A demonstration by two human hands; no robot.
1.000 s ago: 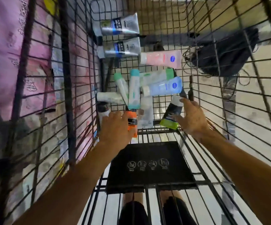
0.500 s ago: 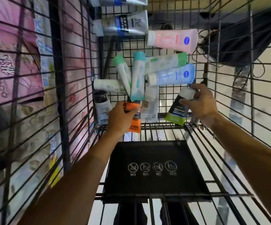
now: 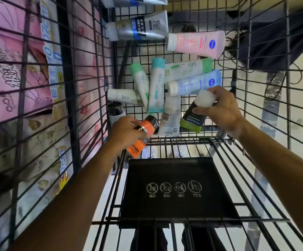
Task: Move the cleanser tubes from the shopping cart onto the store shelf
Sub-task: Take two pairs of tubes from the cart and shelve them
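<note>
We count twelve cleanser tubes in the black wire shopping cart (image 3: 219,149). Our left hand (image 3: 125,132) grips the orange black-capped tube (image 3: 140,140); our right hand (image 3: 221,109) pinches the dark green-ended white-capped tube (image 3: 192,117).

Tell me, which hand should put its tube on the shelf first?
Probably the left. The left hand already grips the orange tube beside the cart's left wall, with packaged goods just beyond. The right hand holds the black and green tube further from that side.
</note>
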